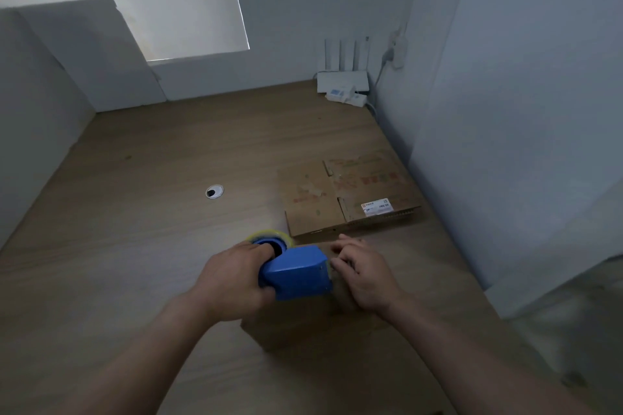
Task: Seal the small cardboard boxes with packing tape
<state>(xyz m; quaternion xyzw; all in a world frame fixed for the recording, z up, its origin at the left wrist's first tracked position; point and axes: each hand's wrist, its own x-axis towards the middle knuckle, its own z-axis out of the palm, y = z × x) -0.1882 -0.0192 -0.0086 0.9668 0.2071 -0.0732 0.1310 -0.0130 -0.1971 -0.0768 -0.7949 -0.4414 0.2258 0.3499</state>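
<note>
Blue dispenser [296, 274] clasped by left hand [232, 280], right hand [362, 274] curled beside.

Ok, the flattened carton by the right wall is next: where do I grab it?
Probably take the flattened carton by its near left corner, coming from the left front. It lies flat on the table, so only an edge can be pinched, and the wall crowds its right side.

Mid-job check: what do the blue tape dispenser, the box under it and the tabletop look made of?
Tape dispenser: probably moulded plastic; uniform blue, smooth faces with a slight sheen.
Small cardboard box: brown cardboard, matte, dimly lit here.
Table: matte wood-grain surface with streaked grain; whether it is solid wood or laminate is unclear.
</note>
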